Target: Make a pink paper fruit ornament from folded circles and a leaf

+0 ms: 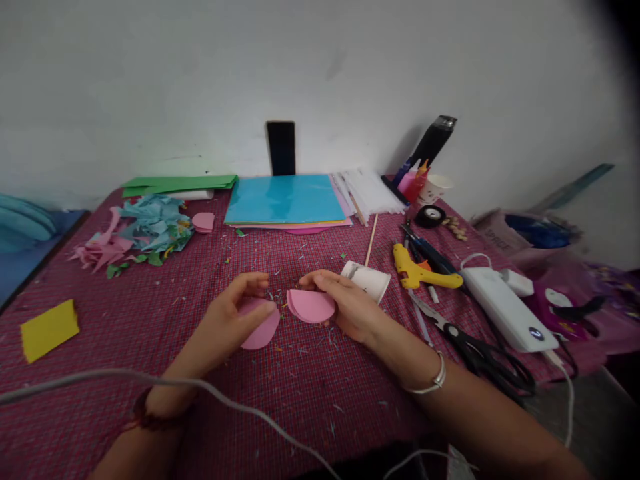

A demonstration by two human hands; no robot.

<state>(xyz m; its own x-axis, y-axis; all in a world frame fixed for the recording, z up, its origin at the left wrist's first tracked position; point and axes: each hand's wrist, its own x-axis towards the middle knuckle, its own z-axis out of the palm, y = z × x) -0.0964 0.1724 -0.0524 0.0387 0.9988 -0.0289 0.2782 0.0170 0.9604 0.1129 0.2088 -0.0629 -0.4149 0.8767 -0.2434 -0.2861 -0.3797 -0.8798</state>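
The right hand had its thumb and fingers clamped on a folded pink paper piece, a half-round held just above the middle of the desk, with a white paper cup lying on its side close behind that hand. The left hand had its thumb and fingers apart over a round pink sheet, the thumb overlapping its upper part, though whether they touched could not be told. Small paper scraps lay scattered around both pieces.
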